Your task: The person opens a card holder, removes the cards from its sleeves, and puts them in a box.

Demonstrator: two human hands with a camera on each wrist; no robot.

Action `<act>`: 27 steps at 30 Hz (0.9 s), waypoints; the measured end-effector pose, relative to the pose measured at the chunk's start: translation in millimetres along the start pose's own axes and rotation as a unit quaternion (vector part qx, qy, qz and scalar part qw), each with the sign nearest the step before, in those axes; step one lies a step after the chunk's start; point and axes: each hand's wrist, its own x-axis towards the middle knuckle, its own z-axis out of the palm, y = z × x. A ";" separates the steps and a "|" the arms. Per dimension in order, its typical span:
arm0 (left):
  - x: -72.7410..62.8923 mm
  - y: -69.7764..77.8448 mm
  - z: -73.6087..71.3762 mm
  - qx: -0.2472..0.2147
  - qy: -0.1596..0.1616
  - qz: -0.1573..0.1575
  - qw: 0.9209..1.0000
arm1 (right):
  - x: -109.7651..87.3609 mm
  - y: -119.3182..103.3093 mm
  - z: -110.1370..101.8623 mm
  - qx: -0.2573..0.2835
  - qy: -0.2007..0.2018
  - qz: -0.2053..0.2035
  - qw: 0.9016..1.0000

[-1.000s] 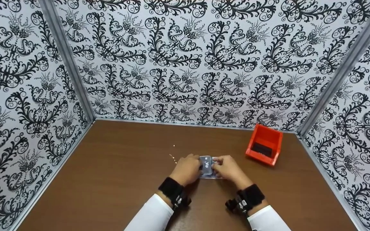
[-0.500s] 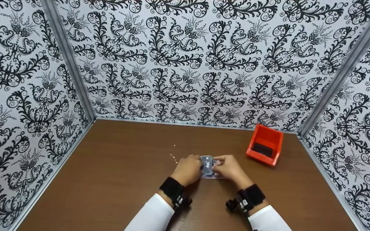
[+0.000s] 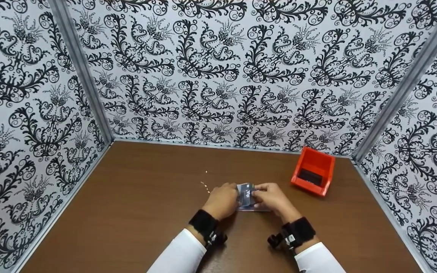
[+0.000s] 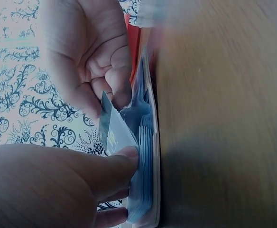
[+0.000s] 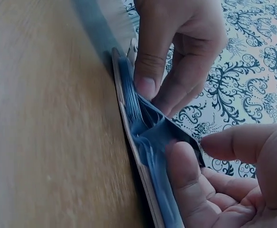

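Left hand [image 3: 222, 200] pinches left side of translucent plastic-sleeve booklet [image 4: 145, 183]; right hand [image 3: 274, 198] pinches dark-grey rectangular card [image 3: 246, 194] tilted over booklet. Red plastic bin [image 3: 318, 163] right of booklet.

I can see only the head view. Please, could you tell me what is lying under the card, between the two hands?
Observer: The left wrist view shows a stack of bluish plastic sleeves under the card.
Operator: Thank you. Is the card lying flat on them?
Observer: No, it is tilted; its end by the right hand rises above the stack.
Operator: And the left hand, what does its hidden side touch?
Observer: The right wrist view shows its thumb on the plastic sleeves.
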 end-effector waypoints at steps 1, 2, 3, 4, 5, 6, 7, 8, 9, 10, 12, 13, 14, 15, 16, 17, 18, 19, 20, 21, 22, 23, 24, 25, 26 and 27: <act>0.1 0.0 0.3 0.000 0.001 0.000 1.000 | 0.3 0.4 0.4 0.006 -0.001 0.001 1.000; 0.3 0.0 0.7 0.004 0.001 0.002 1.000 | 0.2 0.5 0.8 0.005 0.000 0.000 1.000; 0.4 0.1 1.3 0.009 0.002 0.005 1.000 | 0.1 0.7 0.9 0.002 0.002 -0.001 1.000; 0.5 0.1 1.7 0.013 0.002 0.007 1.000 | 0.1 0.8 0.8 -0.001 0.004 -0.001 1.000; 0.6 0.1 2.2 0.018 0.003 0.009 1.000 | 0.5 1.5 0.5 -0.007 0.007 -0.003 1.000; 0.8 0.1 2.5 0.023 0.003 0.012 1.000 | 0.4 1.5 0.6 -0.011 0.009 -0.003 1.000; 0.9 0.2 2.8 0.027 0.004 0.014 1.000 | 0.4 1.7 0.6 -0.014 0.010 -0.003 1.000; 1.0 0.3 2.9 0.032 0.006 0.016 0.999 | -0.1 1.4 0.7 -0.015 0.012 -0.001 1.000; 0.9 0.4 3.0 0.033 0.007 0.016 0.999 | -0.2 1.4 1.1 -0.011 0.011 0.000 1.000; 0.9 0.5 3.1 0.033 0.006 0.015 0.999 | -0.1 1.4 1.7 -0.006 0.011 0.002 1.000; 0.9 0.6 3.4 0.033 0.006 0.012 0.999 | -0.5 0.7 3.1 0.006 0.011 0.006 1.000; 0.9 0.7 3.6 0.033 0.006 0.011 0.999 | -0.6 0.7 3.6 0.011 0.011 0.007 1.000; 0.9 0.7 3.8 0.034 0.005 0.010 0.999 | -0.3 0.8 4.2 0.015 0.012 0.007 1.000; 1.0 0.8 4.0 0.035 0.003 0.009 0.999 | -0.1 1.1 4.8 0.017 0.013 0.007 1.000; 0.9 0.9 4.1 0.035 0.001 0.008 0.999 | 0.1 1.2 5.2 0.019 0.016 0.008 1.000; 1.0 0.9 4.1 0.036 0.001 0.008 0.999 | 0.3 1.5 5.6 0.021 0.018 0.008 1.000; 1.1 0.9 4.0 0.036 0.000 0.007 0.999 | 0.5 1.9 6.0 0.022 0.021 0.009 0.999; 1.1 1.0 3.7 0.037 0.000 0.006 0.999 | 0.9 2.3 6.5 0.023 0.024 0.009 0.999; 1.1 1.0 3.3 0.036 0.000 0.006 0.999 | 1.1 2.7 6.9 0.023 0.027 0.009 0.999; 1.1 1.1 2.9 0.036 0.000 0.006 0.999 | 1.3 2.9 7.4 0.023 0.030 0.008 0.999; 1.2 1.1 2.6 0.035 0.000 0.007 0.999 | 1.5 2.9 7.7 0.022 0.034 0.008 0.999; 1.3 0.9 2.4 0.035 0.000 0.007 0.999 | 1.8 3.0 8.0 0.020 0.037 0.007 0.999; 1.4 0.9 2.3 0.033 -0.001 0.007 0.999 | 1.9 2.8 8.1 0.019 0.041 0.008 0.999; 1.5 0.9 2.2 0.034 -0.001 0.007 0.999 | 2.0 2.6 8.0 0.016 0.044 0.008 0.999; 1.8 0.8 2.1 0.035 -0.002 0.007 0.999 | 2.1 2.3 7.8 0.014 0.049 0.010 0.999; 2.0 0.7 2.1 0.036 -0.003 0.007 0.999 | 2.3 2.1 7.5 0.010 0.052 0.010 0.999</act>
